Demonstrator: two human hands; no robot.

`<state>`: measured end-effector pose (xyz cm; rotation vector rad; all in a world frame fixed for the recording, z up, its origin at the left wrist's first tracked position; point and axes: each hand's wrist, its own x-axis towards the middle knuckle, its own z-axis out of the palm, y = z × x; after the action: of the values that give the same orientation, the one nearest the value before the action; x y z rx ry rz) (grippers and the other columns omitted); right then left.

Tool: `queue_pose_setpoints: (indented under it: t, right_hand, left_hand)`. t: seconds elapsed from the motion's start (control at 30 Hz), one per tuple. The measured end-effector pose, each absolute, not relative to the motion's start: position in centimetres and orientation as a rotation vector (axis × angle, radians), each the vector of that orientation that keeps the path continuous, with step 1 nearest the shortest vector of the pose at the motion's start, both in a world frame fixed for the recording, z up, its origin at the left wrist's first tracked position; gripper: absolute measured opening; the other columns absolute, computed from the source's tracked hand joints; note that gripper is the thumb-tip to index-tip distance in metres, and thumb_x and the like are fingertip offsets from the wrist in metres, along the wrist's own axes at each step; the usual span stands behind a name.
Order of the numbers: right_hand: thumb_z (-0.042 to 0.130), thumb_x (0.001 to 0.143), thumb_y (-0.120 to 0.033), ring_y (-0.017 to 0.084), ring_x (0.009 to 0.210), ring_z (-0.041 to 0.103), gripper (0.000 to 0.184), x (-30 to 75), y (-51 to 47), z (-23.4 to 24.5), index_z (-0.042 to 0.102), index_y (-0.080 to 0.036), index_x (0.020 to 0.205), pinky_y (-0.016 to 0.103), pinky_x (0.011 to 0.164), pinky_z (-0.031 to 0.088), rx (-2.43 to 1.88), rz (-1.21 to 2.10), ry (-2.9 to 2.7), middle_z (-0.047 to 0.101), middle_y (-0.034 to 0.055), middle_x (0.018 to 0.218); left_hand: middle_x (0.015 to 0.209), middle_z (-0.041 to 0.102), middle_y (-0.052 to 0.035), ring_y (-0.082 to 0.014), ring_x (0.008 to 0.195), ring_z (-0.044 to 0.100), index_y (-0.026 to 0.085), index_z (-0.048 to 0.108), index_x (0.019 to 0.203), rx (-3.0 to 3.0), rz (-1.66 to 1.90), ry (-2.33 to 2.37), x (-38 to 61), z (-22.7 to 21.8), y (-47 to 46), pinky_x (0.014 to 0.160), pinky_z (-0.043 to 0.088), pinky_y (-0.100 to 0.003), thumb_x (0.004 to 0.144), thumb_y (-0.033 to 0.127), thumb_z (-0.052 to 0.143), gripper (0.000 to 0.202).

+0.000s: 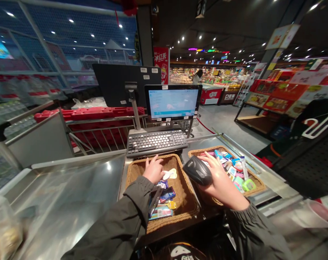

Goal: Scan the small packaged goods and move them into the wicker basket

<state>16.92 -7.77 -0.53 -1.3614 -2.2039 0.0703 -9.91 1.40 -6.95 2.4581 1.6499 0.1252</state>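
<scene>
My left hand (153, 169) is inside the left wicker basket (184, 191), its fingers closed round a small pale yellow packet (170, 174). Other small packaged items (164, 202) lie in that basket under my sleeve. My right hand (219, 180) holds a black handheld barcode scanner (197, 170) between the two baskets, while its fingers stretch over the right wicker basket (257, 182), which is full of several small colourful packets (235, 169).
A black keyboard (156, 141) and a lit checkout screen (173, 103) stand just beyond the baskets. A steel counter (71, 202) spreads to the left, with red shopping baskets (98, 115) behind a rail. Shop shelves (283, 94) stand at right. A person stands far back.
</scene>
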Motion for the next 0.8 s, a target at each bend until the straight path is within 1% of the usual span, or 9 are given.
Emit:
queue_pose_setpoints:
  t: [0.03,0.1,0.2,0.37,0.5,0.63,0.7,0.8]
  right_hand:
    - [0.063,0.070,-0.024,0.039,0.142,0.030,0.059,17.1,-7.8,-0.6,0.053,-0.016,0.128,0.065,0.114,0.024,-1.368,0.072,-2.203,0.052,0.0159,0.137]
    - [0.063,0.071,-0.024,0.038,0.141,0.031,0.059,17.3,-7.8,-0.6,0.053,-0.016,0.129,0.065,0.115,0.023,-1.375,0.074,-2.201,0.053,0.0159,0.136]
    - [0.062,0.072,-0.024,0.038,0.140,0.032,0.057,17.7,-7.9,-0.6,0.054,-0.017,0.128,0.066,0.115,0.022,-1.378,0.072,-2.199,0.053,0.0153,0.136]
    - [0.063,0.074,-0.028,0.038,0.141,0.031,0.056,18.6,-8.0,-0.3,0.053,-0.017,0.129,0.063,0.116,0.024,-1.384,0.093,-2.177,0.053,0.0148,0.136]
    - [0.063,0.076,-0.030,0.038,0.141,0.032,0.056,19.3,-7.8,-0.4,0.054,-0.018,0.129,0.064,0.116,0.022,-1.378,0.126,-2.166,0.054,0.0147,0.135]
    - [0.066,0.071,-0.029,0.040,0.140,0.033,0.063,19.3,-7.5,-0.8,0.053,-0.019,0.132,0.067,0.115,0.019,-1.368,0.214,-2.184,0.053,0.0141,0.137]
    - [0.068,0.069,-0.028,0.040,0.139,0.035,0.065,19.0,-7.4,-1.0,0.053,-0.020,0.132,0.065,0.114,0.023,-1.329,0.283,-2.227,0.054,0.0138,0.136]
    - [0.068,0.068,-0.024,0.037,0.139,0.036,0.056,18.6,-7.2,-1.3,0.061,-0.020,0.124,0.058,0.114,0.028,-1.284,0.348,-2.284,0.056,0.0128,0.133]
  left_hand:
    - [0.144,0.053,-0.0026,-0.0306,0.146,0.023,0.024,0.074,0.080,2.422,0.010,1.639,-9.5,-8.3,1.3,0.115,0.007,-0.067,0.080,0.026,0.054,0.020]
    - [0.138,0.059,-0.0053,-0.0316,0.144,0.030,0.024,0.075,0.083,2.386,-0.106,1.608,-8.7,-11.0,1.0,0.115,0.010,-0.066,0.075,0.025,0.058,0.019]
    - [0.133,0.063,-0.0085,-0.0316,0.142,0.034,0.024,0.074,0.092,2.365,-0.222,1.577,-8.0,-14.4,0.7,0.115,0.013,-0.064,0.072,0.026,0.060,0.025]
    - [0.128,0.065,-0.0107,-0.0347,0.142,0.034,0.023,0.073,0.095,2.378,-0.345,1.549,-7.9,-17.8,0.5,0.114,0.014,-0.063,0.069,0.026,0.060,0.029]
    - [0.135,0.060,-0.0124,-0.0357,0.143,0.031,0.022,0.073,0.099,2.388,-0.397,1.544,-8.1,-18.8,0.1,0.114,0.010,-0.066,0.070,0.026,0.059,0.032]
    - [0.141,0.055,-0.0112,-0.0335,0.145,0.027,0.024,0.072,0.104,2.403,-0.399,1.552,-7.9,-19.0,-0.5,0.117,0.004,-0.062,0.077,0.030,0.055,0.033]
    - [0.141,0.055,-0.0115,-0.0336,0.146,0.026,0.024,0.073,0.104,2.416,-0.399,1.553,-7.7,-18.7,-0.7,0.118,0.003,-0.061,0.077,0.031,0.055,0.033]
    - [0.139,0.056,-0.0145,-0.0366,0.144,0.029,0.021,0.074,0.098,2.444,-0.394,1.552,-7.3,-17.1,-0.5,0.117,0.005,-0.063,0.073,0.029,0.060,0.029]
